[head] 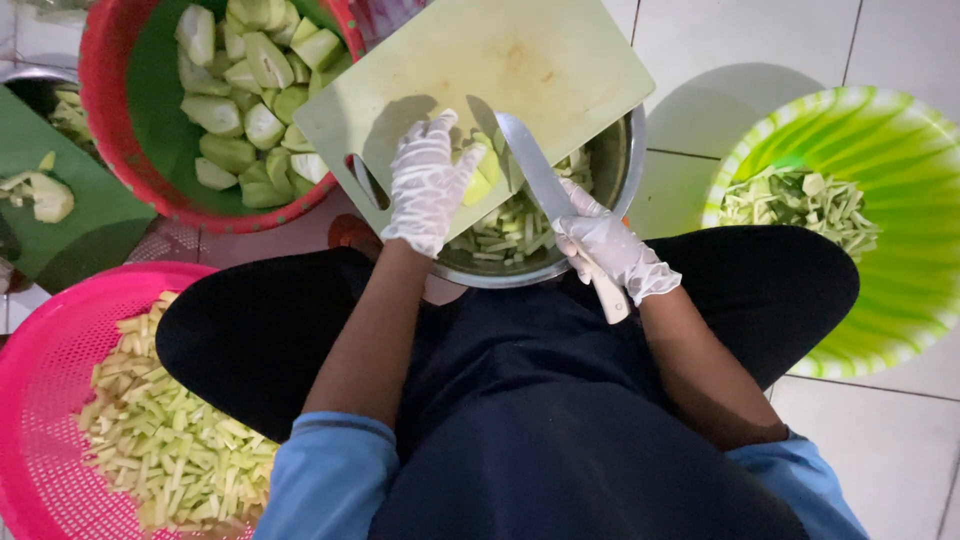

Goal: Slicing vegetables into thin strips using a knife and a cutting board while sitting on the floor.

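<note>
- Two gloved hands are on the job: the left hand [428,185] is curled down over a pale green fruit piece [482,168] at the near edge of the cutting board [520,70], fingers wrapped on it, so it's holding, not open.
- Right hand [612,250] is closed round the pale handle of a knife [545,185], blade angled up and away, its flat lying just beside the fruit piece on the right.
- For a clean cut I'd say keep those left fingertips tucked back from the blade line; they look pretty close to the steel, and thin gloves won't stop an edge.
- Board sits tilted over a metal bowl [630,160] that already has a heap of cut strips in it, so cut bits can slide straight off the near edge. It looks propped rather than flat, so pressing gently seems smarter than chopping hard, or it could rock.
- Going further out: a red-rimmed tub [110,130] of peeled chunks sits up on the left, within reach of the holding hand.
- Pink basket [40,380] at lower left holds lots of yellowish-green sticks, and a green striped basket [900,250] on the right has a smaller pile.
- Second green board [60,230] with a few scraps is at far left, on the tiled floor [740,60].
</note>
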